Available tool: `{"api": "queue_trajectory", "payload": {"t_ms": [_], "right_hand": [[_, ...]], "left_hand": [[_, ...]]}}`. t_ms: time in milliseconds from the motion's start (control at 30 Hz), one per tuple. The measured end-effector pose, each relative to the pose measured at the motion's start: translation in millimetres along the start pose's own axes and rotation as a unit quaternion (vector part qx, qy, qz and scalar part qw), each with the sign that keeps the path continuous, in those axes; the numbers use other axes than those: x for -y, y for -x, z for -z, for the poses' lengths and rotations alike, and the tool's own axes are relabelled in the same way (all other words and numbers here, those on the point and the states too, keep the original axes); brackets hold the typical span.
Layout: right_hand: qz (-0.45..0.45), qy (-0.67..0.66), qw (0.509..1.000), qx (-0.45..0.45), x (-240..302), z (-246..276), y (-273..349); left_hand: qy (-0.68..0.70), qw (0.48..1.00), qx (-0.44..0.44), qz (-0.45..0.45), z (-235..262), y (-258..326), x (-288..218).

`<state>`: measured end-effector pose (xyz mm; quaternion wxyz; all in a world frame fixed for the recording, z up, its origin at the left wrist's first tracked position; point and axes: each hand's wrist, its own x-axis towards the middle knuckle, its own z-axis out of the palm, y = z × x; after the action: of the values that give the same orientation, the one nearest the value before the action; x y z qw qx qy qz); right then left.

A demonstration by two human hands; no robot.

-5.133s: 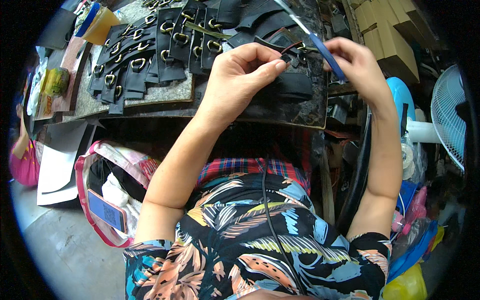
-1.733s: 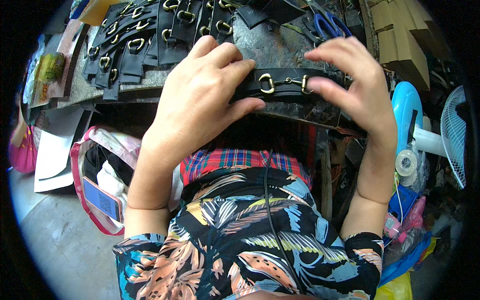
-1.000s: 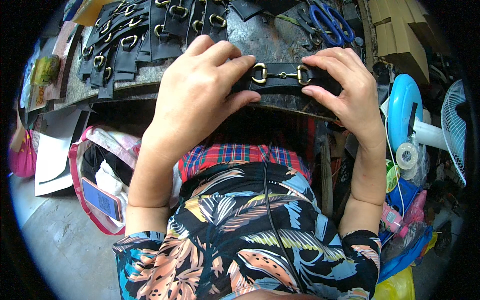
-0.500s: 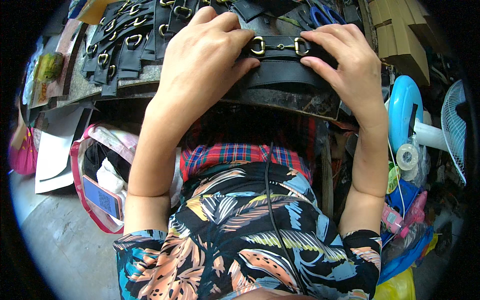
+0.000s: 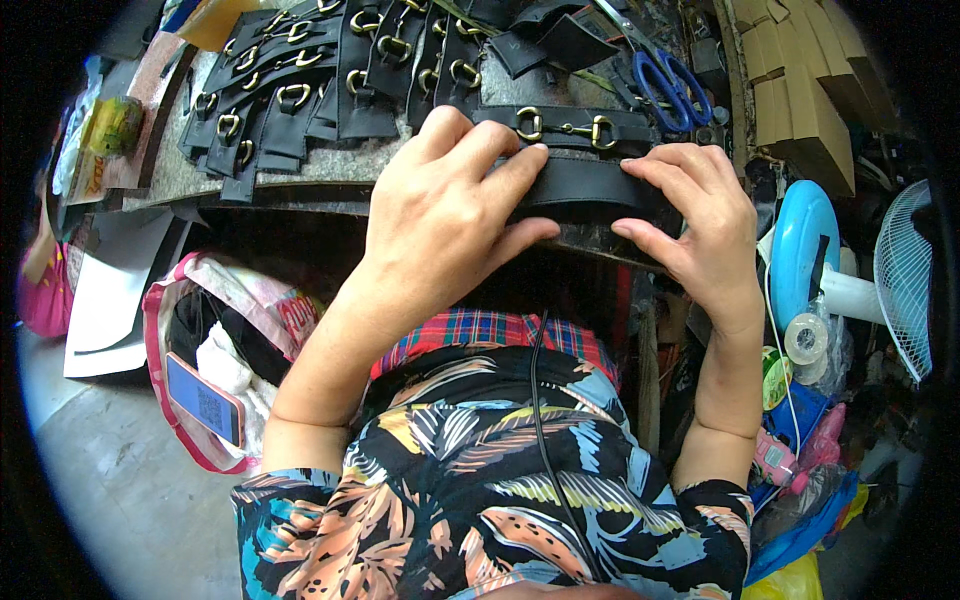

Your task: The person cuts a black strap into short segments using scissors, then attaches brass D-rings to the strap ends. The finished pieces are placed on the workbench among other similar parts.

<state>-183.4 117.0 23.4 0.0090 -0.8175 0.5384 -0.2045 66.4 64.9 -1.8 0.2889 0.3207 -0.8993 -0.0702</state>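
A plain black leather strap (image 5: 585,183) lies along the near edge of the bench, between my two hands. My left hand (image 5: 445,205) is at its left end, index fingertip at the strap's upper edge and thumb apart below. At the right end my right hand (image 5: 700,215) is held the same way, finger and thumb spread. Neither hand visibly grips the strap. Just beyond it lies a black strap with brass horsebit hardware (image 5: 566,128), out of both hands. Several similar black straps with brass rings (image 5: 290,95) are spread at the left.
Blue-handled scissors (image 5: 672,92) and black leather pieces (image 5: 560,42) lie at the back of the bench (image 5: 400,165). Cardboard boxes (image 5: 800,95) stand at the right, above a blue and white fan (image 5: 805,255). A bag with a phone (image 5: 205,400) is at the lower left.
My fingers have let go of the horsebit strap, which now lies on the bench. Both hands have come nearer to me, to the plain strap; the left has also shifted right.
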Motion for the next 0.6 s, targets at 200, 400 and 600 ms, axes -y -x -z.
{"api": "queue_trajectory", "payload": {"t_ms": [200, 400, 600], "right_hand": [[0.006, -0.031, 0.998, -0.045, -1.2, -6.9, 2.7], [0.037, -0.062, 0.969, -0.236, 8.1, -2.5, 9.6], [-0.067, -0.293, 0.953, -0.035, 31.7, -4.5, 16.8]], "left_hand": [[-0.002, 1.0, -0.022, -0.015, -8.1, -8.9, -6.1], [0.281, 0.953, 0.023, 0.112, -6.1, -4.1, -18.3], [0.745, 0.598, 0.007, 0.294, -16.8, 5.1, -37.9]]}}
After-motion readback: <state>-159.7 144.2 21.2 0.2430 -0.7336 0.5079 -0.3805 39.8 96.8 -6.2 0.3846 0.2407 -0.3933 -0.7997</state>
